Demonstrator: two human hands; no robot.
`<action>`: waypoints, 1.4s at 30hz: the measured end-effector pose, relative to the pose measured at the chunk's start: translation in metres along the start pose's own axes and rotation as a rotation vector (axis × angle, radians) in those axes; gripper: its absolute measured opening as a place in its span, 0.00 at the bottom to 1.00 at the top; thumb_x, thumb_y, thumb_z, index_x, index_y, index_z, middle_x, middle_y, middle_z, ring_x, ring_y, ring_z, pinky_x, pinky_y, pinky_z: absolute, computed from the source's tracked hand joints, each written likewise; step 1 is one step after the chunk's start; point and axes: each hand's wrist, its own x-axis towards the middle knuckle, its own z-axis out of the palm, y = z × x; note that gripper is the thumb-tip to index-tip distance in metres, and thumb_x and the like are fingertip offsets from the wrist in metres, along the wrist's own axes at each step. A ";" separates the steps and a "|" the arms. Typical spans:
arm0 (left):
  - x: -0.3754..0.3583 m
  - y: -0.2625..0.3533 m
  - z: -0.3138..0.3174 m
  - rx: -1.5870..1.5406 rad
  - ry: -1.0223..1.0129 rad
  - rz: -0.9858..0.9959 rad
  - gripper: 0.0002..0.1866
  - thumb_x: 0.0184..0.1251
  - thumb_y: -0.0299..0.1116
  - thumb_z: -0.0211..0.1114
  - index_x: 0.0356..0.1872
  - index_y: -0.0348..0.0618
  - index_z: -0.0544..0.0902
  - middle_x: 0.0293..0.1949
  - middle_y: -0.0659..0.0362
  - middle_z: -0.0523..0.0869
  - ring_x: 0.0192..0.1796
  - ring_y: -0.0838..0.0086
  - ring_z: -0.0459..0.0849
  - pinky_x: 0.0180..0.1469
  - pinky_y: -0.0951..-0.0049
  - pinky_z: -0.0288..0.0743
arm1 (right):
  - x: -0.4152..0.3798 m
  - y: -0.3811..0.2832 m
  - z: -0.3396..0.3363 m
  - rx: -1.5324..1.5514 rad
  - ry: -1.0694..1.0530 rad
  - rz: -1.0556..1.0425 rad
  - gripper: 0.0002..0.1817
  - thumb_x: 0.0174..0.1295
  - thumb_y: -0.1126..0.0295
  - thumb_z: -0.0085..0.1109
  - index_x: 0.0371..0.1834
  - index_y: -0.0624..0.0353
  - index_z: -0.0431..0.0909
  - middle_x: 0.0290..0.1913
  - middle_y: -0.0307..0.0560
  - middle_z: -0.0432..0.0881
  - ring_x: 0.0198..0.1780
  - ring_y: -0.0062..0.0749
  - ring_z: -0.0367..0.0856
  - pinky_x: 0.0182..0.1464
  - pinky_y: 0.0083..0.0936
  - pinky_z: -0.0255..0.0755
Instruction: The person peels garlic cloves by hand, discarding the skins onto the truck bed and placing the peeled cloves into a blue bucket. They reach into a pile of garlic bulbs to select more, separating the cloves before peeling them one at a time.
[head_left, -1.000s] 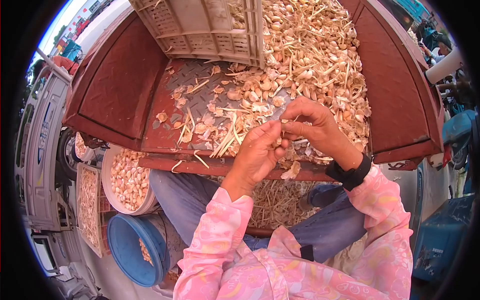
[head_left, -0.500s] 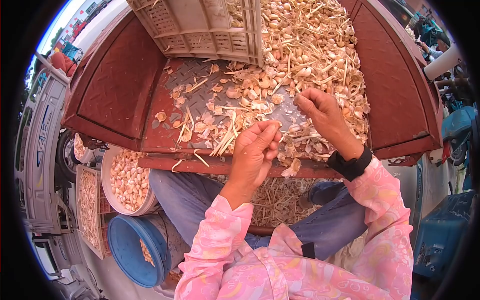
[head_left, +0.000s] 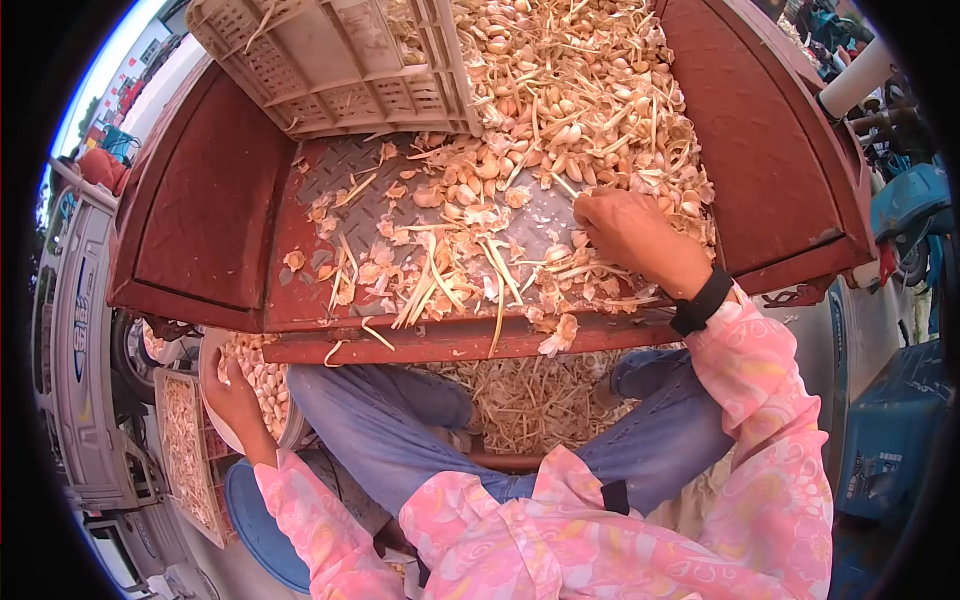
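Observation:
My left hand (head_left: pixel 238 400) is over the white bucket (head_left: pixel 207 350) of loose garlic cloves (head_left: pixel 268 375) at the left. Its thumb and fingers are apart, and I see nothing held between them. My right hand (head_left: pixel 635 238) is at the near edge of the garlic heap (head_left: pixel 590 120) on the red metal truck bed, palm down, with fingers curled together. Whatever they pinch is hidden beneath them. Dry garlic stalks (head_left: pixel 430 280) and papery skins (head_left: pixel 380 268) lie scattered to the left of it.
A cream plastic crate (head_left: pixel 350 75) leans at the back left of the bed. Below the bucket are a blue bucket (head_left: pixel 245 505) and a crate of stalks (head_left: pixel 185 440). Stalk waste (head_left: pixel 540 400) covers the ground between my legs. Red side panels (head_left: pixel 765 130) flank the bed.
My left hand has moved from above the bed's front edge down left to the white bucket, and its fingers have opened. My right hand has lowered onto the heap. Several stalks now lie near the front edge.

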 end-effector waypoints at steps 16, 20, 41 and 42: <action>-0.072 0.313 0.077 -1.663 -1.137 -0.711 0.12 0.70 0.33 0.54 0.45 0.33 0.77 0.35 0.57 0.81 0.32 0.81 0.79 0.30 0.87 0.75 | 0.001 -0.002 -0.008 0.286 0.133 -0.034 0.08 0.54 0.69 0.60 0.32 0.63 0.77 0.30 0.51 0.78 0.35 0.44 0.77 0.35 0.34 0.68; -0.067 0.317 0.076 -1.454 -1.052 -0.525 0.14 0.68 0.32 0.55 0.48 0.33 0.77 0.36 0.59 0.82 0.33 0.84 0.78 0.30 0.87 0.74 | 0.004 -0.007 -0.003 0.400 0.021 -0.001 0.08 0.54 0.69 0.59 0.32 0.63 0.76 0.26 0.53 0.77 0.33 0.45 0.77 0.34 0.34 0.68; -0.091 0.313 0.070 -1.834 -1.143 -0.492 0.15 0.66 0.28 0.58 0.51 0.32 0.74 0.37 0.51 0.83 0.25 0.87 0.70 0.25 0.91 0.64 | 0.004 -0.043 -0.027 1.282 0.117 0.113 0.04 0.58 0.74 0.57 0.31 0.63 0.77 0.25 0.42 0.79 0.27 0.24 0.76 0.31 0.23 0.71; -0.091 0.310 0.067 -1.843 -1.111 -0.482 0.14 0.66 0.28 0.58 0.50 0.32 0.74 0.37 0.50 0.82 0.25 0.87 0.70 0.24 0.91 0.64 | 0.006 -0.034 -0.025 0.980 0.152 0.090 0.04 0.58 0.73 0.57 0.31 0.62 0.78 0.26 0.44 0.79 0.27 0.30 0.77 0.32 0.27 0.71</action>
